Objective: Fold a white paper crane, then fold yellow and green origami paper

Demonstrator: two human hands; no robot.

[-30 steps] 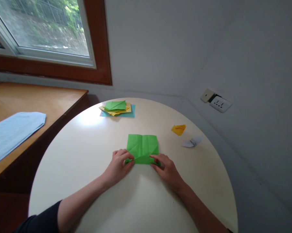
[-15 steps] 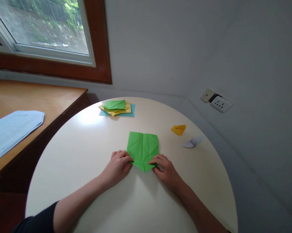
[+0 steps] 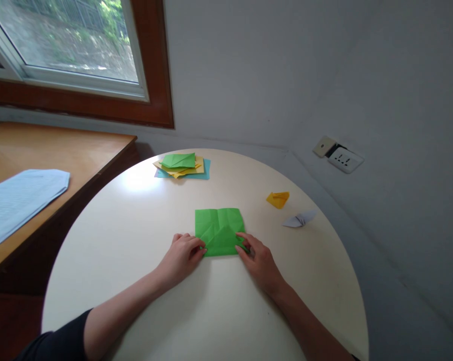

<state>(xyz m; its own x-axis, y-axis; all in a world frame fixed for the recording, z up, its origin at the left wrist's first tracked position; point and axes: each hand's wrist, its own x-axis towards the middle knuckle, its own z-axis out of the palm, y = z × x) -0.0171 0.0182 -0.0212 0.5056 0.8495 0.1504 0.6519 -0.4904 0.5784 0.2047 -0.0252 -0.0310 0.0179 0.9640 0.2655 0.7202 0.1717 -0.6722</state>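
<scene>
A sheet of green creased paper [image 3: 220, 231] lies on the white table, with its near edge folded into a straight line and several crease lines showing. My left hand [image 3: 187, 250] pinches the paper's near left corner between thumb and fingers. At the right edge is my right hand [image 3: 258, 255], its thumb and index finger apart, their tips touching the paper's upper face. The curled other fingers of this hand are partly hidden.
A stack of coloured papers [image 3: 181, 168] lies at the far side of the round table [image 3: 109, 240]. A folded orange paper piece [image 3: 278, 199] and a folded white one [image 3: 299, 219] rest at right. Papers [image 3: 26, 195] lie on a wooden desk [image 3: 60, 145] at left.
The paper's near pointed flap has been turned up and away from me, so the near edge is now straight. My right thumb and index finger have spread apart.
</scene>
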